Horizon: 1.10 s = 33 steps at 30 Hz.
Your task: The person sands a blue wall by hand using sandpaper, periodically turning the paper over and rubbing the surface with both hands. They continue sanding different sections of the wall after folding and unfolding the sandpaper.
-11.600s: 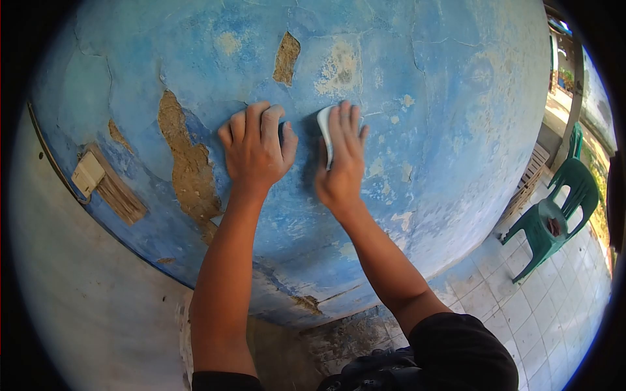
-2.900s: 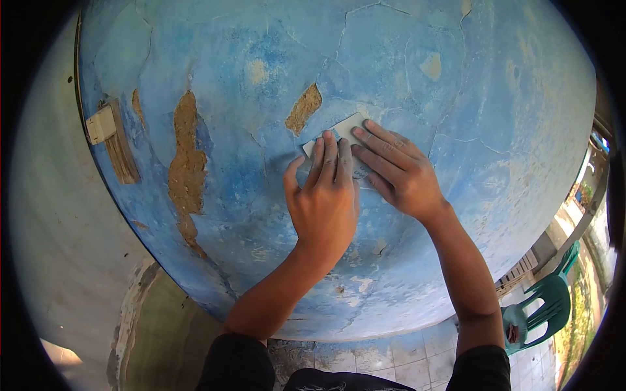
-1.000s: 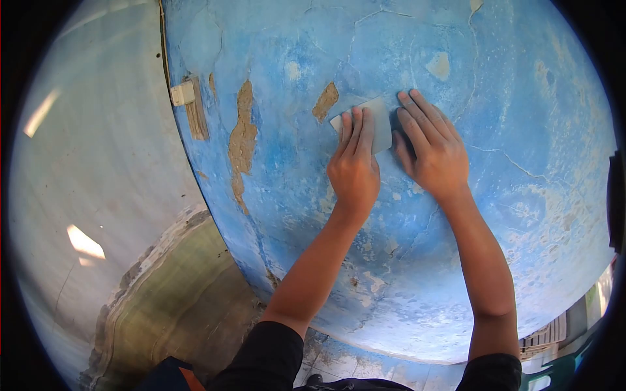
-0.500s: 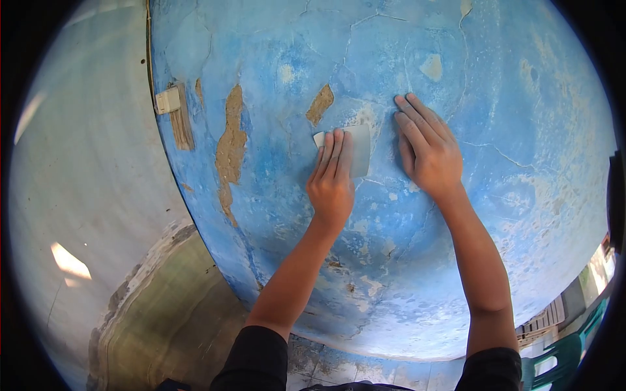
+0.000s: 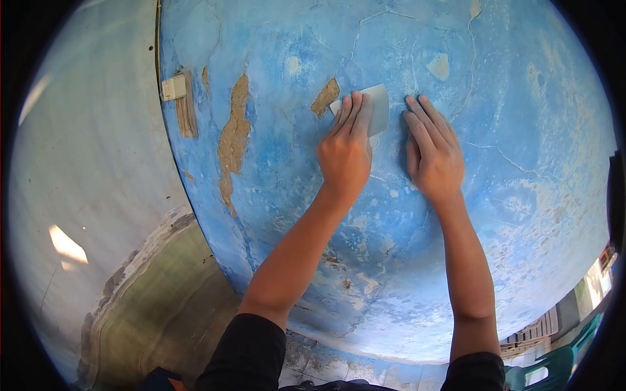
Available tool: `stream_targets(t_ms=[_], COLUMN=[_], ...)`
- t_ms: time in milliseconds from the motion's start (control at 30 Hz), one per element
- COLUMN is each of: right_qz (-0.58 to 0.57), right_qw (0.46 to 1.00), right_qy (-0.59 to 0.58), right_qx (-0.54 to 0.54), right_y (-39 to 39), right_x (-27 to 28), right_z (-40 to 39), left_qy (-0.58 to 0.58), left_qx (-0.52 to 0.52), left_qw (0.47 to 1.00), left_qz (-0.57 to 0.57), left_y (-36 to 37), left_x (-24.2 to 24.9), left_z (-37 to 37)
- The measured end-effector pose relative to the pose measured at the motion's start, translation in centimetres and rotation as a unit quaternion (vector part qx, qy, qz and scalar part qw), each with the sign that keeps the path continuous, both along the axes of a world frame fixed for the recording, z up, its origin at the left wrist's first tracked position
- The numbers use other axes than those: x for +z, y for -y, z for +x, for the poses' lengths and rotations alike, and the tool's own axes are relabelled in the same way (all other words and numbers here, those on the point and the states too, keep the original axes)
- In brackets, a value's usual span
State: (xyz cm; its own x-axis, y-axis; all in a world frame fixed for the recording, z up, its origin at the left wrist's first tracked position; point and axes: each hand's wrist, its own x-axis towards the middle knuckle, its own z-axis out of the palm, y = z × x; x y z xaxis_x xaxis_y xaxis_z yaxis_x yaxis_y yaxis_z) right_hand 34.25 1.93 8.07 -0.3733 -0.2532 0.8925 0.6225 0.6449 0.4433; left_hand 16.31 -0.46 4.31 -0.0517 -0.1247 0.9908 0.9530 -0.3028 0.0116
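Note:
My left hand (image 5: 345, 146) presses a pale grey sheet (image 5: 378, 112) flat against the blue wall (image 5: 404, 228), its fingers together over the sheet's left part. The sheet's right part and one left corner show beyond the fingers. Just to the left of it is a brown patch of bare plaster (image 5: 324, 98). My right hand (image 5: 435, 150) lies on the wall to the right of the sheet, fingers stretched upward, holding nothing. Cracks and pale worn spots mark the paint around both hands.
A switch (image 5: 173, 88) sits on the wall's left side, near a long brown bare patch (image 5: 233, 140). Further left stands a pale wall (image 5: 91, 143). A green chair (image 5: 554, 366) is at the lower right, above a tiled floor (image 5: 313, 365).
My left hand has moved up and slightly right with the sheet, which now covers a higher spot beside the brown patch. My right hand rests in nearly the same place.

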Motion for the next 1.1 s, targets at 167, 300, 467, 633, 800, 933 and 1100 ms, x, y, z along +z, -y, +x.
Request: stream_targets(t_ms=[167, 300, 467, 633, 800, 933, 1100], right_qz=[-0.003, -0.008, 0.003, 0.006, 0.011, 0.010, 0.012], right_qw=[1.000, 0.999, 1.000, 1.000, 0.999, 0.999, 0.999], right_qy=[-0.016, -0.018, -0.017, -0.017, -0.030, -0.031, -0.036], right_qx=[0.011, 0.025, 0.021, 0.012, 0.025, 0.022, 0.025], right_y=[-0.1, 0.0, -0.1, -0.1, -0.4, -0.2, -0.4], right_x=[-0.7, -1.0, -0.8, -0.9, -1.1, -1.2, -1.1], right_z=[0.3, 0.1, 0.0, 0.0, 0.0, 0.1, 0.1], left_qy=[-0.022, 0.017, -0.007, -0.001, 0.014, 0.001, 0.032], left_qx=[0.029, 0.011, 0.013, -0.017, -0.029, -0.002, 0.020], left_qw=[0.999, 0.999, 1.000, 1.000, 0.997, 0.998, 0.997], left_qz=[-0.020, -0.035, -0.016, -0.008, -0.063, -0.068, -0.070], left_y=[-0.5, 0.5, -1.1, -0.4, -0.2, -0.2, -0.5], left_x=[-4.7, -1.2, -5.8, -1.5, -7.3, -6.2, -7.5], left_z=[-1.6, -0.8, -1.0, -0.4, 0.0, 0.3, 0.9])
